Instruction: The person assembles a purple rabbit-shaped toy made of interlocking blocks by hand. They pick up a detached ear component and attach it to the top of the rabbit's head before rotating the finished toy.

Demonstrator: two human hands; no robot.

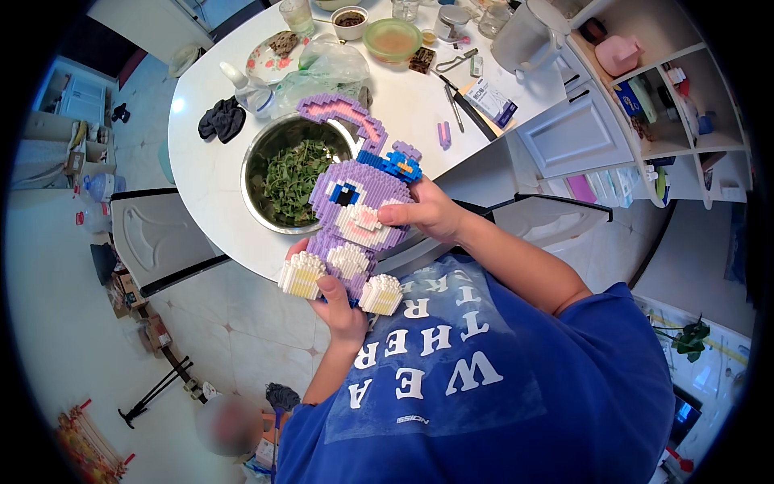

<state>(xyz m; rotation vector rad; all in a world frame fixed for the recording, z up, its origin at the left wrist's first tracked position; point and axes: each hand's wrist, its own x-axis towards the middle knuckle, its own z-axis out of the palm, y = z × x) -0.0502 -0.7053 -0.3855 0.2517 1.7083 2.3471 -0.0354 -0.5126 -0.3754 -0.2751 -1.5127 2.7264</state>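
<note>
A purple rabbit figure built of small bricks (347, 266) is held up at the near edge of the table, leaning to the right. It has a long pink-lined ear, a blue eye, a blue bow, a white muzzle and white-and-yellow feet. My left hand (339, 315) is closed round its base, thumb between the feet. My right hand (434, 211) grips the head from the right, its thumb on the muzzle. Behind the figure stands a steel bowl (251, 187) with green leaves (294, 181) in it. Small purple brick pieces (444, 135) lie on the table to the right.
On the white table (201, 161) are a dark cloth (222, 119), a white spray bottle (246, 87), a plastic bag (330, 68), a floral plate (262, 56), a green-rimmed dish (392, 40), a pen (454, 109) and a pitcher (528, 36). Chairs (157, 234) stand close by.
</note>
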